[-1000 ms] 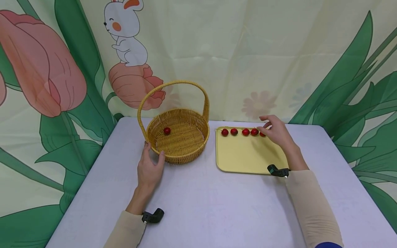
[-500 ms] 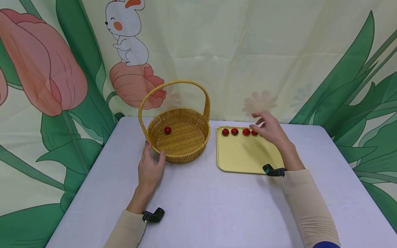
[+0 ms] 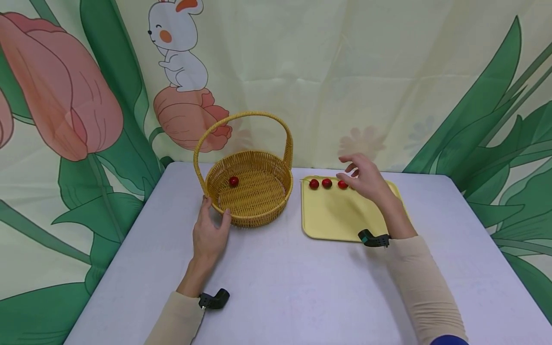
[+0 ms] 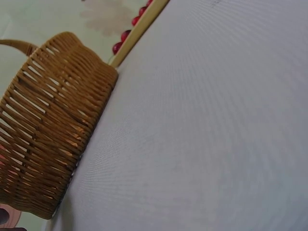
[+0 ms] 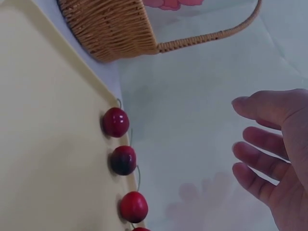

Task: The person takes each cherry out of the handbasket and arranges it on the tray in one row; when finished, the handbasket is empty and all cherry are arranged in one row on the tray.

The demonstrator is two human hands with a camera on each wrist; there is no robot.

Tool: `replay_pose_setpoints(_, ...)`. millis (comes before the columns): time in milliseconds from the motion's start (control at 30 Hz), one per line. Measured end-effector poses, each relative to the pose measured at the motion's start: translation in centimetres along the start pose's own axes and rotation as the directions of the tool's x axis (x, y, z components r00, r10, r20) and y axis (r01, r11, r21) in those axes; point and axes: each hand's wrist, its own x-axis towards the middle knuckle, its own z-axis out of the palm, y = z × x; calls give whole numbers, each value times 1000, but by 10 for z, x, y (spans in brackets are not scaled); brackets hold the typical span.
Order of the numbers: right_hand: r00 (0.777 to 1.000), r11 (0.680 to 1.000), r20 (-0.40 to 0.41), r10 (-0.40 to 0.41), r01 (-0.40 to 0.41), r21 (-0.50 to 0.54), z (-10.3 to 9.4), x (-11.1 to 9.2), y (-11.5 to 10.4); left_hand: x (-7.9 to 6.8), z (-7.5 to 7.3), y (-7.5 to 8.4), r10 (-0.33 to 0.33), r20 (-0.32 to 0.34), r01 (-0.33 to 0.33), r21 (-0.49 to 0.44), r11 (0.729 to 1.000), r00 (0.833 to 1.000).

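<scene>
My left hand [image 3: 210, 235] touches the near left rim of a round wicker basket [image 3: 250, 221], its thumb and fingers spread apart. One red cherry [image 3: 234, 181] lies inside the basket. To the right, my right hand [image 3: 365, 179] hovers above a yellow tray [image 3: 336, 223]. Its fingers are loosely bent and apart, with nothing between them in the right wrist view. Along the tray's far edge runs a row of red cherries [image 3: 327, 183] with thin stems. The hand covers the right part of this row in the head view.
A tall arched handle [image 3: 242, 114] rises over the basket. White cloth [image 3: 276, 287] covers the table. Behind stands a printed curtain [image 3: 310, 72] with a rabbit, tulips and leaves. Each wrist wears a small black camera [image 3: 373, 238].
My right hand has moved left along the row of cherries and slightly up, covering different cherries. The left hand and basket hold their place.
</scene>
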Motion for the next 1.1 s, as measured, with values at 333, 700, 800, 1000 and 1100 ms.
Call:
replay_pose_setpoints(333, 997, 996, 8, -77, 76, 37, 11, 4, -16, 0, 0, 0, -1, 4, 1, -4, 1000, 1000)
replay_pose_setpoints(700, 989, 985, 25, -146, 143, 94, 24, 8, -35, 0, 1, 0, -8, 7, 8, 0, 1000, 1000)
replay_pose_setpoints(800, 987, 983, 22, -159, 156, 97, 28, 9, -40, 0, 1, -1, -4, 7, 4, -1, 1000, 1000)
replay_pose_setpoints(1000, 983, 978, 25, -181, 177, 113, 41, 10, -47, 1, 2, -2, 11, -4, -11, 1, 1000, 1000)
replay_pose_setpoints(1100, 981, 974, 34, -193, 187, 128, 49, 11, -52, 1, 2, -3, 17, -12, -17, -1, 1000, 1000)
